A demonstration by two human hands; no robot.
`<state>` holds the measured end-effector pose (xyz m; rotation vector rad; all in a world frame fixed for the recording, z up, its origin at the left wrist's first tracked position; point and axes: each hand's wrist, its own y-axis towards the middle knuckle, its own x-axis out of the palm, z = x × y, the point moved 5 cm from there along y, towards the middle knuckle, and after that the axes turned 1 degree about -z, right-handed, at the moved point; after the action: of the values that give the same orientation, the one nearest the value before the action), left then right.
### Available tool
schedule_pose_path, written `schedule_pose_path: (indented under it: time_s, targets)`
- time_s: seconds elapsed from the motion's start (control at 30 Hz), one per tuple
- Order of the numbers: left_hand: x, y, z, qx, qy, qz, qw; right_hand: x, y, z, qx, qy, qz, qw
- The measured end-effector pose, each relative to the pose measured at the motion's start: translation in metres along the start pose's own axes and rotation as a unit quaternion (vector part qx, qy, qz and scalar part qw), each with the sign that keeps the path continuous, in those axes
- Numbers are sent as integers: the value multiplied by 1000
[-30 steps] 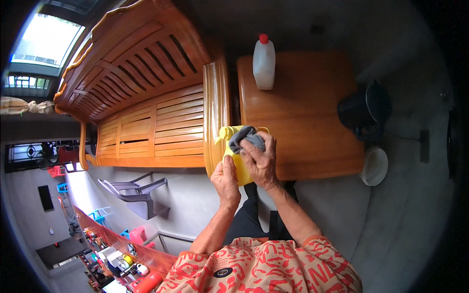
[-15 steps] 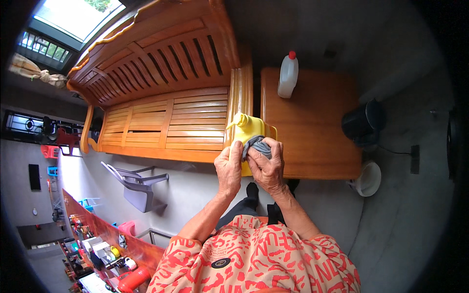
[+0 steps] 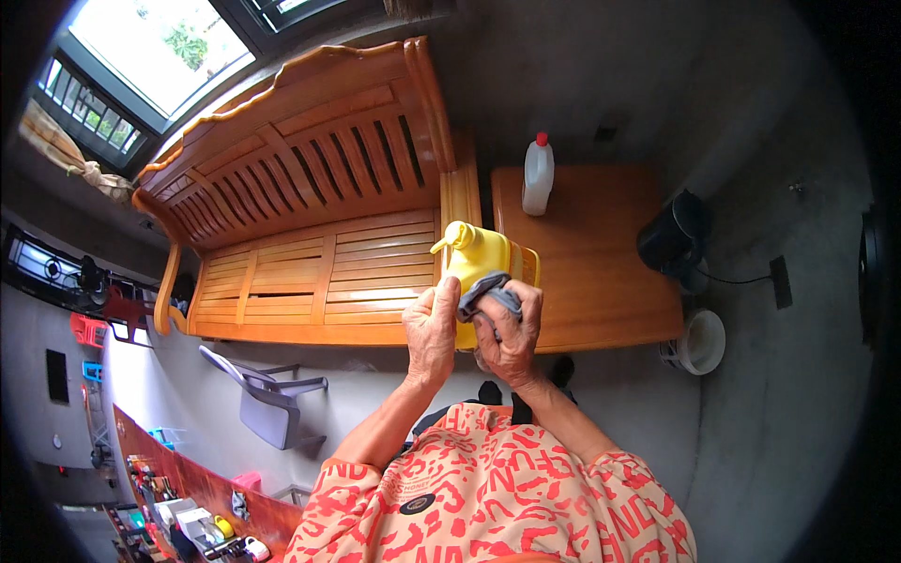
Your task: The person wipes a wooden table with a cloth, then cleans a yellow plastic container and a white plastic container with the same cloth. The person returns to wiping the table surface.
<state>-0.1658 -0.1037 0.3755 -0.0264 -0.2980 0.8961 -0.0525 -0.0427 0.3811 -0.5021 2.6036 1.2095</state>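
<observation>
A yellow plastic bottle with a pump-like spout (image 3: pixel 474 248) is held up in front of me, its spout pointing left. My left hand (image 3: pixel 431 336) grips its near left side, thumb raised along it. Bunched in my right hand (image 3: pixel 511 330) is a grey cloth (image 3: pixel 490 293), pressed against the bottle's near right side. The fingers of that hand are curled round the cloth. My hands hide much of the bottle's lower part.
Ahead stands a slatted wooden bench (image 3: pixel 319 267). The wooden side table (image 3: pixel 591 291) bears a whitish bottle with a red cap (image 3: pixel 538 178) and a dark kettle (image 3: pixel 674 230). A white bucket (image 3: pixel 702 342) sits right, a grey plastic chair (image 3: pixel 267 403) left.
My view has tilted up, so bench and table sit lower in it. The cloth has shifted slightly on the bottle with my right hand; both hands keep their hold.
</observation>
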Motion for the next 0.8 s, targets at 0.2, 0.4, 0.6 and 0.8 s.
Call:
schedule_pose_path:
  time_s: [0.2, 0.4, 0.6, 0.8]
  targets:
    - [-3, -20, 17, 1, 47, -48, 998, -8, 26, 8, 47, 19, 89, 995]
    - [-5, -27, 14, 29, 67, -94, 993, -15, 43, 30, 153, 154, 36, 976]
    - [2, -29, 10, 43, 115, -112, 986, -26, 48, 44, 152, 174, -16, 973]
    - [15, -30, -9, 33, 106, -91, 990, -44, 11, 13, 63, 79, -23, 995]
